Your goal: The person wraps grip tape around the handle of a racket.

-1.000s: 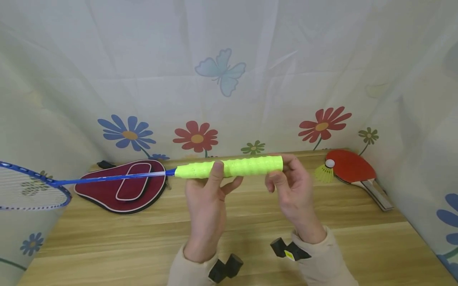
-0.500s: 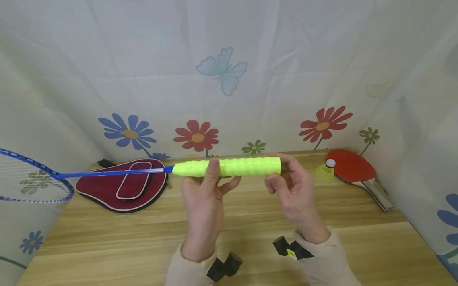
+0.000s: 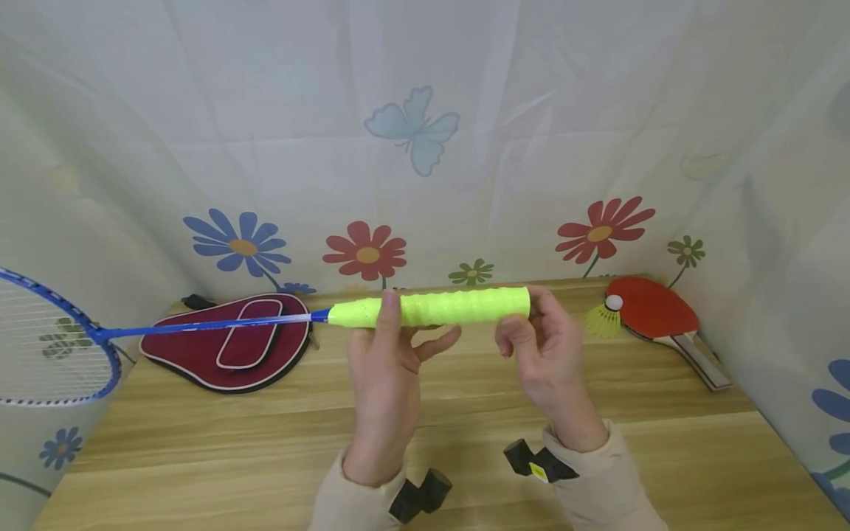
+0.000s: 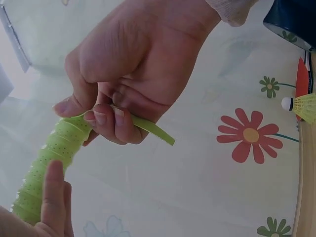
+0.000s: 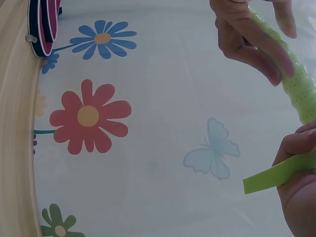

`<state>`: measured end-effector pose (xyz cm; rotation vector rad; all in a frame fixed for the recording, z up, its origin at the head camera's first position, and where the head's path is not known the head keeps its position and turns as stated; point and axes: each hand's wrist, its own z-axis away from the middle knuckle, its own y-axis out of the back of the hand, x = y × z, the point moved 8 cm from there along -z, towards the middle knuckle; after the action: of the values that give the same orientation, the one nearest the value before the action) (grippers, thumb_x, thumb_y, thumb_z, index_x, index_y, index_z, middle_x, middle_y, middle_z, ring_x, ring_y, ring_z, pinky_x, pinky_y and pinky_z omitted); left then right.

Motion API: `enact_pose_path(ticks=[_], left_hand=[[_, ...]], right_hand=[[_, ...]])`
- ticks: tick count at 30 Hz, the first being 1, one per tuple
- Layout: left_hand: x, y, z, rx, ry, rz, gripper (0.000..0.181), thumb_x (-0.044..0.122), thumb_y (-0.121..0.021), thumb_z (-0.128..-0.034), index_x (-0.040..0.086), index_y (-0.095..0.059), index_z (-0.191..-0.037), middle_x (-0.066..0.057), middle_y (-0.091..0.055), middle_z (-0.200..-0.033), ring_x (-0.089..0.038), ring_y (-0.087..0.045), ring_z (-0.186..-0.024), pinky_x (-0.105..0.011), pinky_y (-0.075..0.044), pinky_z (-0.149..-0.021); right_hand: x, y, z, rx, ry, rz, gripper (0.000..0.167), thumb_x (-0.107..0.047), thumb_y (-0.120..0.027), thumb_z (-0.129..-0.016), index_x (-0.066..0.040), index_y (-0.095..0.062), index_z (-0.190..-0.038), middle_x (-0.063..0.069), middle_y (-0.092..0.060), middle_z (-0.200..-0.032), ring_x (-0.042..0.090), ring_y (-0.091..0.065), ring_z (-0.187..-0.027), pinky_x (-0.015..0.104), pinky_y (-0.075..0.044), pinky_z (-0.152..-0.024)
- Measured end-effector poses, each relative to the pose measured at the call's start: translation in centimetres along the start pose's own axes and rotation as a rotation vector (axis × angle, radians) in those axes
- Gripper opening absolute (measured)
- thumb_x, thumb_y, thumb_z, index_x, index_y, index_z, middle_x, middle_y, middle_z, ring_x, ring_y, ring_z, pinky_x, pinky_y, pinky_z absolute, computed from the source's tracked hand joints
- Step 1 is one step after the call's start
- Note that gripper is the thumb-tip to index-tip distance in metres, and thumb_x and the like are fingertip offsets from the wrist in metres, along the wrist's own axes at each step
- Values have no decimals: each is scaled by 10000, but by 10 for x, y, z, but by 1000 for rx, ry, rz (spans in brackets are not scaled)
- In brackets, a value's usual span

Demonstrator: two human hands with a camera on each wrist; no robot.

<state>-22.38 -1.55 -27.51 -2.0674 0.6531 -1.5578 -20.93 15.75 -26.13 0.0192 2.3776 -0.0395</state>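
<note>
A badminton racket (image 3: 199,326) with a blue shaft is held level above the table, its strung head partly cut off at the left edge. Ridged, fluorescent yellow-green grip tape (image 3: 465,305) covers the handle. My left hand (image 3: 384,398) holds the handle near the shaft, thumb across the front; other fingers are partly hidden behind it. At the butt end, my right hand (image 3: 551,361) has its fingers curled around the tape. In the left wrist view, a loose tape tail (image 4: 157,133) sticks out from those fingers; the right wrist view also shows this tail (image 5: 269,178).
Behind the shaft lies a maroon paddle case (image 3: 192,361) on the wooden table (image 3: 465,457). At the back right, a yellow shuttlecock (image 3: 603,321) rests beside a red table tennis paddle (image 3: 654,310). A flowered curtain (image 3: 451,199) encloses the back and sides.
Compared with half a second ago, the racket has shifted slightly right and its head has dipped. Both hands keep their places on the handle, with the left fingers moving slightly.
</note>
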Motion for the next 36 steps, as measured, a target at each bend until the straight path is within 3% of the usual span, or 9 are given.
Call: enact_pose_path(ticks=[3, 5, 9, 15, 22, 29, 36], left_hand=[[3, -6, 1, -67, -27, 42, 214, 142, -508, -999, 33, -465, -1179, -172, -599, -1166, -330, -601, -1094, -516, -508, -944], [6, -9, 2, -105, -56, 71, 248, 26, -482, -972, 73, -423, -1208, -185, -586, -1222, -371, -563, -1169, -507, -461, -1009], [9, -10, 2, -134, -100, 76, 298, -37, -510, -970, 68, -402, -1228, -204, -618, -1185, -393, -590, -1144, -514, -464, -996], [14, -3, 1, -75, -146, 10, 228, 23, -561, -973, 0, -450, -1170, -211, -636, -1135, -384, -614, -1110, -509, -504, -931], [10, 2, 0, -14, -110, 41, 228, 55, -583, -968, 0, -469, -1157, -201, -655, -1091, -310, -661, -1022, -519, -534, -861], [7, 5, 0, 27, -81, 67, 292, 108, -598, -967, 0, -453, -1197, -104, -643, -1000, -211, -671, -910, -488, -568, -789], [11, 7, -1, 43, -118, 57, 329, 90, -624, -949, 7, -450, -1216, -95, -629, -988, -202, -664, -888, -494, -575, -750]], right_hand=[[1, 2, 0, 31, -11, 5, 317, -159, -558, -978, 148, -524, -1046, 70, -504, -661, 133, -460, -548, 224, -410, -456], [3, 2, 0, 33, -26, -7, 250, -94, -548, -983, 144, -535, -1060, 75, -499, -649, 139, -462, -551, 222, -416, -466], [6, 0, 0, -32, -78, -15, 236, -23, -543, -974, 125, -539, -1159, 98, -514, -697, 169, -491, -596, 223, -462, -510], [8, -4, 2, -129, -126, -3, 307, -39, -562, -968, 81, -527, -1248, 121, -541, -794, 200, -531, -677, 248, -502, -573], [5, -2, 1, -85, -75, -6, 330, -66, -609, -944, 100, -550, -1223, 93, -570, -867, 178, -555, -678, 225, -532, -603], [2, -3, 1, -33, -18, -80, 332, -113, -654, -912, 126, -579, -1130, 69, -604, -789, 149, -568, -633, 215, -536, -575], [-1, -5, 1, -65, 0, -50, 281, -111, -632, -934, 121, -583, -1084, 64, -570, -700, 143, -533, -598, 209, -492, -521]])
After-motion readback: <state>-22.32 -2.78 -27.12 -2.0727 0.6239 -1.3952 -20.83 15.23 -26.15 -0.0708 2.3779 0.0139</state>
